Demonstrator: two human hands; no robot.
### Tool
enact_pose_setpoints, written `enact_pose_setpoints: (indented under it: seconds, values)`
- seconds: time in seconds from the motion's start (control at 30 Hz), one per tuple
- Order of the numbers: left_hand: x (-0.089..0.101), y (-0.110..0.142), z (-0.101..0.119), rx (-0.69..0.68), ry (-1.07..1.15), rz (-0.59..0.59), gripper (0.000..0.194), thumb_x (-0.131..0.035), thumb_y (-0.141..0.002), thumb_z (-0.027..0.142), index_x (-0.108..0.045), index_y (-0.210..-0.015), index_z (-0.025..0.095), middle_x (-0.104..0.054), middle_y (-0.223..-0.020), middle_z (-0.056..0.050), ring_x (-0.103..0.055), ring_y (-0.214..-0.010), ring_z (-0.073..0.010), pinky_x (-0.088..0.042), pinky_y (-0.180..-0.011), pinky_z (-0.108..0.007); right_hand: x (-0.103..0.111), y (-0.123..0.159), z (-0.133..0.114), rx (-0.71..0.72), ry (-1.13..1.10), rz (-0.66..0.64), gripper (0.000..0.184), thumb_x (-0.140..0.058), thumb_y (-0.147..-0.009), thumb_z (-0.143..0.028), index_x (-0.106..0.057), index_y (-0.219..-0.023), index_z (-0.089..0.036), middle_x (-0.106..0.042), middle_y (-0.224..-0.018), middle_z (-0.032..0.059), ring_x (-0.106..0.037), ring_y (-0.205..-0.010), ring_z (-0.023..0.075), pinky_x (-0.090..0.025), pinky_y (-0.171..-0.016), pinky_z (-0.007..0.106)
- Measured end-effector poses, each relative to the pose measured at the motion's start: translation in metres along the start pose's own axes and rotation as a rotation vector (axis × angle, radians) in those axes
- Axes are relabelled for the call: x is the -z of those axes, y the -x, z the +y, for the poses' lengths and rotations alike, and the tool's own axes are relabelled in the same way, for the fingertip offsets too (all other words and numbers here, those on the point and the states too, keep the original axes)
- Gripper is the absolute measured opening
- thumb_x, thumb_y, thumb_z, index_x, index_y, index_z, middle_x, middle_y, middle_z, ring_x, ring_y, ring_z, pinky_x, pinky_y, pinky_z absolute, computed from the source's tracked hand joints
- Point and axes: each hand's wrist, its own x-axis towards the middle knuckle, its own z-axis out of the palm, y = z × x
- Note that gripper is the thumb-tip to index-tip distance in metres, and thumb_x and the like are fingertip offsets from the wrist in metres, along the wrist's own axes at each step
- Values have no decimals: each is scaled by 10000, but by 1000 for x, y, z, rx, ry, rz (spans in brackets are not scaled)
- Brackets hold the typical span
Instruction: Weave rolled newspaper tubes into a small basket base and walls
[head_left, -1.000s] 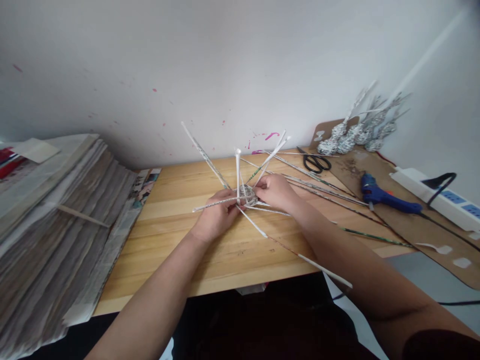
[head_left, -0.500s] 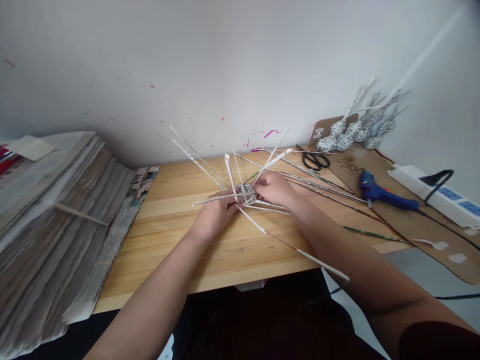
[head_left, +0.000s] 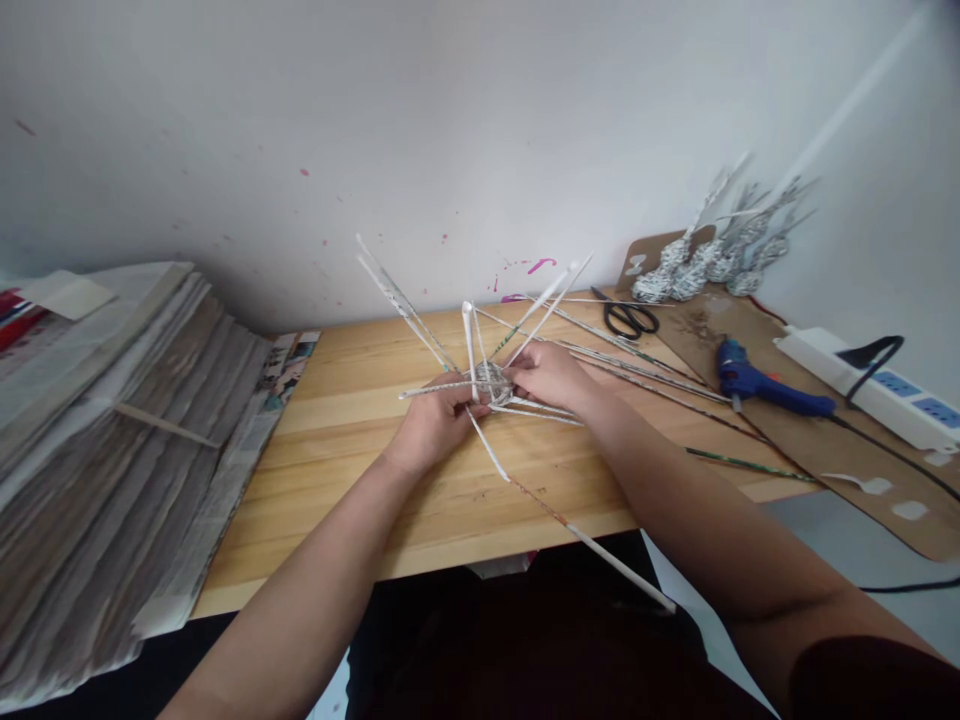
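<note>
A small round weave of rolled newspaper sticks (head_left: 493, 382) is held between my hands just above the wooden table. My left hand (head_left: 436, 415) is closed on its left side, thumb towards the middle. My right hand (head_left: 546, 372) pinches its right edge, the fingertips partly hidden. Several paper sticks fan outward and upward from the weave. One long, jointed paper stick (head_left: 538, 502) runs from it down to the right, past the table's front edge.
Loose paper sticks (head_left: 660, 378) and black scissors (head_left: 630, 315) lie to the right. Beyond are a blue glue gun (head_left: 772, 388) on cardboard (head_left: 832, 430), a white power strip (head_left: 874, 388) and several woven paper pieces (head_left: 686, 270). A tall newspaper stack (head_left: 112, 460) stands left.
The weave has turned slightly in my hands, and its upright sticks have shifted right. The long stick's free end has swung down and left. Both hands keep their hold.
</note>
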Motion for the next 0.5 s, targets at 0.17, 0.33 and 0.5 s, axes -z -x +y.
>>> enact_pose_setpoints:
  seconds: [0.17, 0.33, 0.5]
  values:
    - [-1, 0, -1, 0, 18, -7, 73, -696, -837, 148, -735, -844, 210, -718, -844, -29, -673, -809, -173, -527, -735, -289, 3, 1, 1, 41, 218, 124, 191, -750, -761, -354, -691, -789, -174, -736, -778, 50, -629, -653, 149, -445, -608, 253]
    - [-2, 0, -5, -18, 40, -2, 51, -695, -852, 176, -734, -870, 204, -711, -897, -47, -662, -850, -178, -519, -785, -304, 13, 4, 4, 107, 238, 81, 156, -697, -796, -342, -721, -790, -188, -739, -797, 34, -615, -681, 142, -398, -599, 243]
    - [-5, 0, -8, 6, 32, 15, 31, -697, -855, 191, -725, -863, 201, -694, -888, -42, -646, -845, -170, -499, -781, -286, 34, 14, 0, 197, 369, 3, 345, -609, -845, -464, -694, -667, -181, -636, -615, 1, -510, -566, 121, -300, -534, 267]
